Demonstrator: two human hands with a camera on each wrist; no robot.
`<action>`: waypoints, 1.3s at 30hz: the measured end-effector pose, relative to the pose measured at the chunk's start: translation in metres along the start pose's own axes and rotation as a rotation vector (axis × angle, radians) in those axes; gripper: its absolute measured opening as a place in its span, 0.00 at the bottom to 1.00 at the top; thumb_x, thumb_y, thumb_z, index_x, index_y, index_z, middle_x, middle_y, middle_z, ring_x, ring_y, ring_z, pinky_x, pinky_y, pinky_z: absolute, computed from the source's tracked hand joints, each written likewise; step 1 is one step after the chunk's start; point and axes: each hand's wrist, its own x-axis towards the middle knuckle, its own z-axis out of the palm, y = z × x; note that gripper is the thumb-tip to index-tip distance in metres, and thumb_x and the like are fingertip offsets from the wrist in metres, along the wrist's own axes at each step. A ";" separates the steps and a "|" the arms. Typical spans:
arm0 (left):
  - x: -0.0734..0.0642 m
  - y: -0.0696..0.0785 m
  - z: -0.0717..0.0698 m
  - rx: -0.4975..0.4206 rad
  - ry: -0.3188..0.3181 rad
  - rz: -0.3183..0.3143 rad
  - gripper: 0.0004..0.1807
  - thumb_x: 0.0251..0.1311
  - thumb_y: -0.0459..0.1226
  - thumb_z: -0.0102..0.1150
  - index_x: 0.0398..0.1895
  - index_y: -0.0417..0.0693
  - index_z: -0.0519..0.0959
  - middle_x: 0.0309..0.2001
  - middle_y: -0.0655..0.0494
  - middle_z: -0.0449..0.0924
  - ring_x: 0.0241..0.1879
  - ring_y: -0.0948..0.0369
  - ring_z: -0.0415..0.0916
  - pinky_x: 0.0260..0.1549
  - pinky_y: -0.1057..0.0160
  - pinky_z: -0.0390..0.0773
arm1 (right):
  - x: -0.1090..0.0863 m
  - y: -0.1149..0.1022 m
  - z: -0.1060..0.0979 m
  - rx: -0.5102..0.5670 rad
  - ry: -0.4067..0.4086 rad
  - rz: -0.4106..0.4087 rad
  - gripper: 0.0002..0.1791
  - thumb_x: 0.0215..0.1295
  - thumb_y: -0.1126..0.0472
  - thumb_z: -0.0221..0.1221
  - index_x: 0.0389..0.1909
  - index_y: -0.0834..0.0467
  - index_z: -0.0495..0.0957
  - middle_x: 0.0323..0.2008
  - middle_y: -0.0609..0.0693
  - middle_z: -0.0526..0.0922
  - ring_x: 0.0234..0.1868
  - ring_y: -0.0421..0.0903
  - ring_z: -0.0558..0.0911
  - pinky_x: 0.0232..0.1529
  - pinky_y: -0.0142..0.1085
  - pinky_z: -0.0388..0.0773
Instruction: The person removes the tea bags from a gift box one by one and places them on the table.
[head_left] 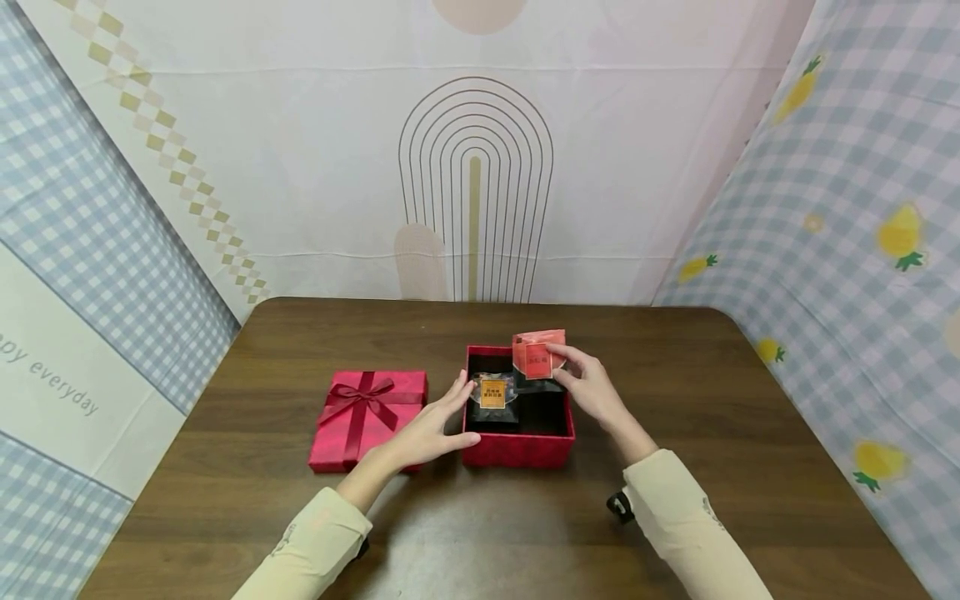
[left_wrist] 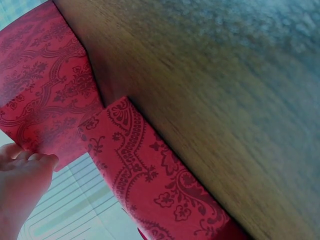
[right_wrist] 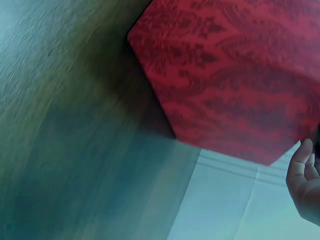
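Observation:
A red gift box (head_left: 517, 451) with a dark inside stands uncovered on the table. My right hand (head_left: 595, 392) pinches a pouch (head_left: 528, 354), red above and black below, over the back right part of the box. Inside at the left sits a black pouch with an orange label (head_left: 492, 395). Fingers extended, my left hand (head_left: 429, 429) rests against the box's left rim. Its fingertips touch the patterned box wall (left_wrist: 42, 95) in the left wrist view. In the right wrist view, my right hand (right_wrist: 304, 185) shows at the box's edge, its pouch mostly hidden.
Left of the box lies its red lid (head_left: 333, 440), with a dark red ribbon bow on top. The brown wooden table (head_left: 675, 375) reaches back to a white patterned cloth (head_left: 322, 167). Checked cloths hang at both sides.

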 end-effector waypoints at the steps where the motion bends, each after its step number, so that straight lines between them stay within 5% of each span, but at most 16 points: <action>1: 0.000 0.000 0.000 0.001 0.002 0.000 0.44 0.58 0.46 0.58 0.70 0.40 0.47 0.72 0.48 0.33 0.69 0.52 0.40 0.63 0.49 0.52 | 0.000 0.001 -0.003 0.017 0.004 0.006 0.22 0.61 0.73 0.52 0.57 0.65 0.70 0.46 0.62 0.76 0.30 0.41 0.70 0.30 0.29 0.69; 7: -0.001 0.000 0.000 0.001 0.004 -0.003 0.44 0.57 0.47 0.58 0.71 0.41 0.47 0.72 0.49 0.33 0.70 0.53 0.40 0.63 0.50 0.52 | -0.002 0.010 -0.015 0.118 0.039 0.050 0.21 0.62 0.73 0.51 0.57 0.69 0.68 0.51 0.67 0.74 0.33 0.33 0.73 0.32 0.25 0.70; 18: -0.001 -0.001 0.000 -0.004 -0.001 -0.007 0.44 0.58 0.48 0.57 0.71 0.46 0.45 0.72 0.50 0.33 0.70 0.53 0.40 0.63 0.49 0.53 | -0.003 0.030 -0.034 0.132 0.110 0.161 0.21 0.64 0.70 0.50 0.58 0.68 0.67 0.48 0.66 0.74 0.33 0.29 0.71 0.35 0.25 0.71; 31: -0.001 -0.001 0.001 -0.005 -0.001 -0.003 0.44 0.58 0.48 0.57 0.71 0.44 0.45 0.72 0.49 0.33 0.70 0.52 0.41 0.62 0.48 0.54 | -0.005 0.044 -0.051 0.325 0.139 0.305 0.25 0.66 0.67 0.49 0.63 0.68 0.60 0.36 0.32 0.77 0.29 0.29 0.74 0.34 0.31 0.75; 39: -0.001 -0.001 0.001 0.001 -0.002 -0.003 0.45 0.58 0.49 0.57 0.71 0.46 0.45 0.72 0.50 0.33 0.70 0.53 0.41 0.62 0.49 0.54 | -0.007 0.053 -0.062 0.413 0.102 0.363 0.27 0.67 0.64 0.49 0.65 0.66 0.57 0.38 0.31 0.75 0.33 0.29 0.74 0.35 0.27 0.74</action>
